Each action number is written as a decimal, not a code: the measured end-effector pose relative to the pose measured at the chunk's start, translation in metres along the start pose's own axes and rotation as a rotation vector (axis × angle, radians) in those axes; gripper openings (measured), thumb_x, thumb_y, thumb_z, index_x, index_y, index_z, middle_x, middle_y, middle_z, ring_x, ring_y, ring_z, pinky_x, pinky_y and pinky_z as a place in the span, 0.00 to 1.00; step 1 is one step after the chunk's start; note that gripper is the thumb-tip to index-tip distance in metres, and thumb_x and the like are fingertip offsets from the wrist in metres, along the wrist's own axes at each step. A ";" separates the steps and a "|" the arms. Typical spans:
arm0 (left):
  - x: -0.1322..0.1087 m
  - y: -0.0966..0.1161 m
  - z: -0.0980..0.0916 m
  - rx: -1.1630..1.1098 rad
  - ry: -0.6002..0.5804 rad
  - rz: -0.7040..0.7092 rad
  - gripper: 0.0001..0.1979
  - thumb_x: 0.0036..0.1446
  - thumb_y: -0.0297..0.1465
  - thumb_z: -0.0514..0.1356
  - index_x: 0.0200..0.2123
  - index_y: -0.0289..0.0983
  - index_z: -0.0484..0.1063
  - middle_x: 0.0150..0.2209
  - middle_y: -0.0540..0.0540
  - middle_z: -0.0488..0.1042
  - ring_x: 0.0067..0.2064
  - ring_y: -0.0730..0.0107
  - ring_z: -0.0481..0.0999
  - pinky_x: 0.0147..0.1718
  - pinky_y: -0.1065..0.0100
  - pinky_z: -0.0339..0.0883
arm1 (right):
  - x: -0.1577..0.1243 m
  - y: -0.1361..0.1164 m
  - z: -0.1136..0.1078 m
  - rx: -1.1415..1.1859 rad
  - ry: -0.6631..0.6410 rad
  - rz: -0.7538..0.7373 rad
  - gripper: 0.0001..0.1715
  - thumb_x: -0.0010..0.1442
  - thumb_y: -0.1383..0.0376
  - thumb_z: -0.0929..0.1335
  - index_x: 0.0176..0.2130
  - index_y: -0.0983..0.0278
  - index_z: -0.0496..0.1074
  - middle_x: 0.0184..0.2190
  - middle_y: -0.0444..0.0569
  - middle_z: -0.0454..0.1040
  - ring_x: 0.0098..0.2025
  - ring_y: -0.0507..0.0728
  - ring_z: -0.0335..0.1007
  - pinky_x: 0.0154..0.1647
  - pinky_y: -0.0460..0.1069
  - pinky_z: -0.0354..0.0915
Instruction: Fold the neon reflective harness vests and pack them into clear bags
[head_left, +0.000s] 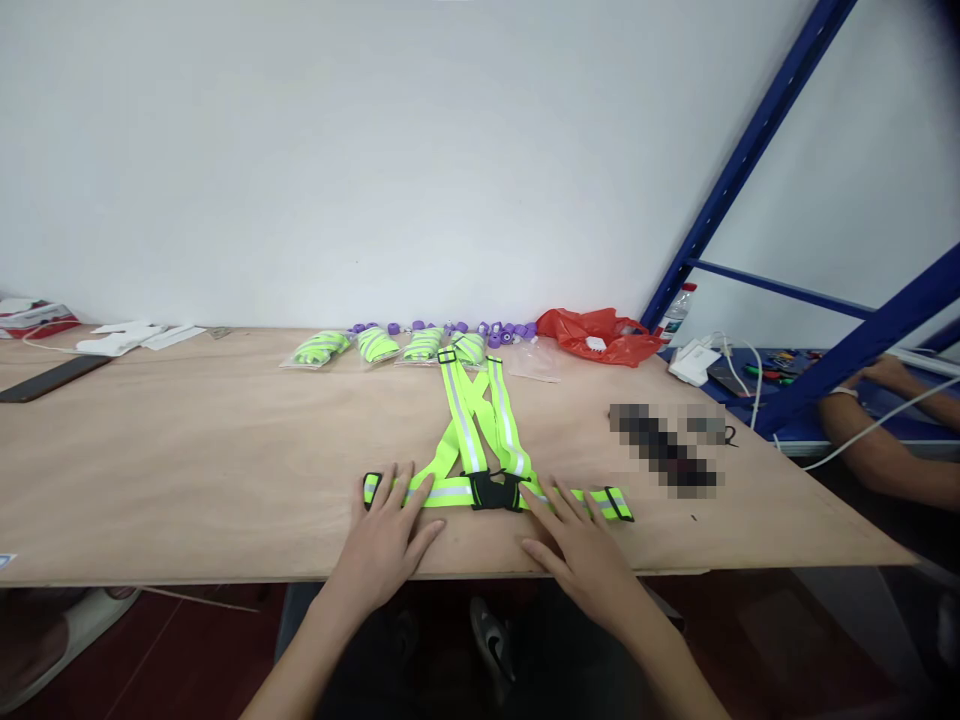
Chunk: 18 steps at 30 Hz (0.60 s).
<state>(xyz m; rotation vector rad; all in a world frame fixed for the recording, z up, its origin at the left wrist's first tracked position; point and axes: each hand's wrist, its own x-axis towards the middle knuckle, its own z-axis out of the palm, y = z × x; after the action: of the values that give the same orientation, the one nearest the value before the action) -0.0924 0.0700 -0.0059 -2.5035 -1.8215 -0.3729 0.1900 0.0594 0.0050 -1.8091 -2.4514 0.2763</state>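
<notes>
A neon yellow-green reflective safety vest (466,425) made of straps with silver stripes lies spread on the wooden table. Its black buckle (495,490) sits at the middle of the waist strap, between my hands. My left hand (386,535) rests flat with fingers spread over the left part of the waist strap, near a black slider. Over the right part of that strap lies my right hand (574,535), its fingers also stretched out. Neither hand grips anything.
Several bagged vests (422,345) line the wall beside purple rolls (502,333) and a red plastic bag (596,335). White gloves (124,338) lie at the back left. On the right stand a blue metal frame (742,150) and a bottle (677,313); another person's arm (862,430) shows beyond.
</notes>
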 end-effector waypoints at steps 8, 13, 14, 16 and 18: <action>-0.003 -0.008 0.002 -0.016 -0.043 0.035 0.31 0.68 0.49 0.47 0.68 0.40 0.59 0.70 0.34 0.53 0.71 0.46 0.50 0.65 0.42 0.48 | -0.001 0.010 0.004 0.020 -0.018 0.001 0.35 0.68 0.46 0.59 0.70 0.48 0.51 0.72 0.48 0.47 0.73 0.68 0.40 0.68 0.73 0.41; 0.000 -0.009 -0.003 -0.084 -0.117 0.037 0.31 0.68 0.49 0.48 0.68 0.40 0.58 0.70 0.36 0.53 0.71 0.47 0.50 0.66 0.43 0.46 | 0.000 0.007 -0.002 0.082 -0.029 0.020 0.35 0.67 0.47 0.62 0.69 0.48 0.54 0.72 0.48 0.49 0.73 0.69 0.40 0.68 0.74 0.40; 0.001 -0.009 -0.006 -0.106 -0.144 0.032 0.31 0.68 0.49 0.48 0.68 0.41 0.57 0.71 0.37 0.52 0.71 0.47 0.49 0.66 0.42 0.46 | 0.000 0.006 -0.004 0.104 -0.034 0.023 0.34 0.67 0.47 0.62 0.68 0.48 0.56 0.72 0.48 0.49 0.73 0.69 0.40 0.68 0.74 0.40; 0.004 -0.009 -0.014 -0.155 -0.194 0.027 0.31 0.68 0.48 0.48 0.70 0.45 0.54 0.71 0.38 0.49 0.71 0.46 0.48 0.65 0.41 0.47 | 0.000 0.007 -0.008 0.151 -0.035 0.022 0.33 0.66 0.48 0.64 0.67 0.48 0.59 0.71 0.48 0.50 0.73 0.69 0.42 0.68 0.74 0.40; 0.009 -0.008 -0.024 -0.201 -0.234 0.038 0.31 0.68 0.49 0.48 0.70 0.49 0.50 0.72 0.41 0.47 0.71 0.45 0.47 0.64 0.40 0.48 | 0.001 0.010 -0.012 0.201 0.002 0.020 0.29 0.66 0.50 0.64 0.64 0.49 0.65 0.70 0.49 0.55 0.71 0.69 0.48 0.67 0.74 0.44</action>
<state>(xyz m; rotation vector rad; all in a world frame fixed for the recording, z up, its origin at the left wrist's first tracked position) -0.1018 0.0769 0.0180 -2.8213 -1.8974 -0.2858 0.2008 0.0645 0.0149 -1.7499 -2.3100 0.5018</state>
